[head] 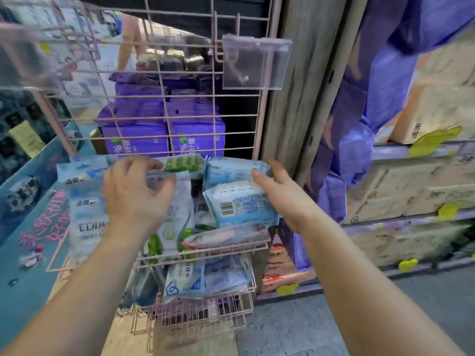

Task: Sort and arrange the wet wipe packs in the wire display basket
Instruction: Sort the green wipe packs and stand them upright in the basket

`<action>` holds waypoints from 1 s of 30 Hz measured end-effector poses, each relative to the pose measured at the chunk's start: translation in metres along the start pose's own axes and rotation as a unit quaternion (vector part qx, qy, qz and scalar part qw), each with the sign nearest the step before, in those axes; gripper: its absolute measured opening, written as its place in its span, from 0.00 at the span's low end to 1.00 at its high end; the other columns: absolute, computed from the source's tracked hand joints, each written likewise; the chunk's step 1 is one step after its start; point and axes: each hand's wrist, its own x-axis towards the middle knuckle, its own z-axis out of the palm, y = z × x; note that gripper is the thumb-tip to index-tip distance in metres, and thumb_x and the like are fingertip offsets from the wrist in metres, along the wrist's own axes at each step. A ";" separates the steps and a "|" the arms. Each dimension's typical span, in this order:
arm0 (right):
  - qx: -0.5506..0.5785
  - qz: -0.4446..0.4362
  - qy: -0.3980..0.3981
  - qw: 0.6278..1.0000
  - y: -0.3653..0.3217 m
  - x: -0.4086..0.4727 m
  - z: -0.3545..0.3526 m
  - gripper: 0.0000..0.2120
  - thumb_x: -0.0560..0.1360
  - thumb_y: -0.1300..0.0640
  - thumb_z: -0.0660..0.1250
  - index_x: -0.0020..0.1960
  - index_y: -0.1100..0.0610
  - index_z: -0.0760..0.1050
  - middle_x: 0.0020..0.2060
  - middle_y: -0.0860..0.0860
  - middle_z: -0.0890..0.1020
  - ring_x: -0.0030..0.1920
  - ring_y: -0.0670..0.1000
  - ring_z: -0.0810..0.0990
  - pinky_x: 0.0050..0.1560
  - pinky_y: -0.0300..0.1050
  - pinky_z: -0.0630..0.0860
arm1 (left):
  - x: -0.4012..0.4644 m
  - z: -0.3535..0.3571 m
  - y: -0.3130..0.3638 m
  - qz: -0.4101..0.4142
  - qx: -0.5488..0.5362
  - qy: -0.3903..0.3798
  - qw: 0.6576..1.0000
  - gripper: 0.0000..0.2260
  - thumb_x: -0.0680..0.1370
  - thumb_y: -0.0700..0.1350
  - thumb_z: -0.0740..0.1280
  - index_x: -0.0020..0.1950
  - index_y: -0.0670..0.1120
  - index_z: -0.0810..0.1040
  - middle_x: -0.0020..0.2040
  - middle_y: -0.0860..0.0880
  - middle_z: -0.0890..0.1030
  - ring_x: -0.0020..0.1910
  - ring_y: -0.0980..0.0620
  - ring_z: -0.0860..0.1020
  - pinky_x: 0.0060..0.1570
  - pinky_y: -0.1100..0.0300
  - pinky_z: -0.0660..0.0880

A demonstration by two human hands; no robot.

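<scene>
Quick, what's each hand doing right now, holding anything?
Left hand: fingers curled round a white-and-green wipe pack.
Right hand: open, fingertips touching a light blue pack.

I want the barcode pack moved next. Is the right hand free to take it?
Probably yes: the right hand is open beside the barcode pack, which lies on top of the pile with nothing covering it.

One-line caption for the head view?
Both bare hands, left hand and right hand, reach among pale blue wet wipe packs in pink wire basket.
</scene>
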 end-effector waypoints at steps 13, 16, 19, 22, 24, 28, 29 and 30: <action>0.046 -0.154 -0.158 0.974 -0.034 0.018 0.013 0.17 0.79 0.46 0.60 0.68 0.41 0.67 0.55 0.44 0.79 0.55 0.40 0.77 0.56 0.37 0.73 | 0.003 0.024 0.061 0.140 0.195 -0.272 0.932 0.63 0.55 0.76 0.67 0.77 0.54 0.35 0.79 0.47 0.53 0.78 0.46 0.48 0.73 0.41 0.37; 0.227 -0.120 -0.110 0.960 -0.033 0.028 0.013 0.14 0.79 0.47 0.59 0.64 0.46 0.70 0.45 0.51 0.81 0.49 0.49 0.79 0.52 0.44 0.75 | 0.007 0.024 0.063 0.133 0.165 -0.254 0.944 0.59 0.57 0.73 0.70 0.78 0.52 0.45 0.74 0.47 0.66 0.74 0.44 0.62 0.75 0.43 0.44; 0.219 -0.068 0.017 0.973 -0.016 0.041 0.000 0.19 0.74 0.42 0.62 0.60 0.50 0.75 0.48 0.51 0.82 0.53 0.51 0.79 0.60 0.48 0.73 | 0.016 0.021 0.060 0.110 0.120 -0.271 0.949 0.55 0.57 0.71 0.72 0.77 0.51 0.55 0.74 0.49 0.67 0.73 0.47 0.64 0.74 0.43 0.51; 0.127 -0.014 -0.058 0.990 0.006 0.036 -0.011 0.29 0.68 0.36 0.65 0.64 0.50 0.75 0.59 0.52 0.82 0.60 0.51 0.79 0.65 0.52 0.72 | 0.024 0.018 0.049 -0.011 -0.085 -0.253 0.964 0.51 0.55 0.65 0.74 0.75 0.51 0.61 0.63 0.52 0.76 0.65 0.49 0.73 0.67 0.48 0.68; 0.043 -0.011 -0.176 0.983 0.013 0.031 -0.014 0.31 0.67 0.43 0.73 0.66 0.51 0.72 0.58 0.51 0.82 0.58 0.51 0.81 0.61 0.51 0.75 | 0.031 0.017 0.050 -0.056 -0.177 -0.262 0.947 0.51 0.56 0.61 0.76 0.75 0.52 0.60 0.56 0.53 0.79 0.61 0.50 0.76 0.63 0.52 0.71; -0.061 -0.088 -0.180 0.978 0.016 0.030 -0.018 0.35 0.64 0.64 0.77 0.67 0.51 0.69 0.56 0.50 0.83 0.55 0.48 0.83 0.59 0.51 0.79 | 0.029 0.021 0.069 0.085 0.089 -0.363 0.924 0.55 0.53 0.77 0.65 0.75 0.59 0.55 0.74 0.54 0.67 0.74 0.49 0.63 0.74 0.46 0.53; -0.068 -0.109 -0.167 0.978 0.015 0.029 -0.019 0.35 0.64 0.65 0.77 0.67 0.50 0.70 0.55 0.49 0.83 0.55 0.47 0.82 0.58 0.49 0.79 | 0.026 0.021 0.074 0.106 0.133 -0.366 0.915 0.55 0.53 0.78 0.64 0.75 0.61 0.52 0.76 0.53 0.64 0.75 0.49 0.61 0.75 0.45 0.48; -0.073 -0.134 -0.158 0.976 0.014 0.028 -0.020 0.35 0.63 0.66 0.77 0.67 0.50 0.70 0.55 0.49 0.83 0.55 0.46 0.82 0.57 0.46 0.79 | 0.024 0.022 0.075 0.116 0.157 -0.363 0.911 0.54 0.53 0.78 0.65 0.75 0.62 0.50 0.76 0.52 0.63 0.75 0.48 0.59 0.75 0.45 0.45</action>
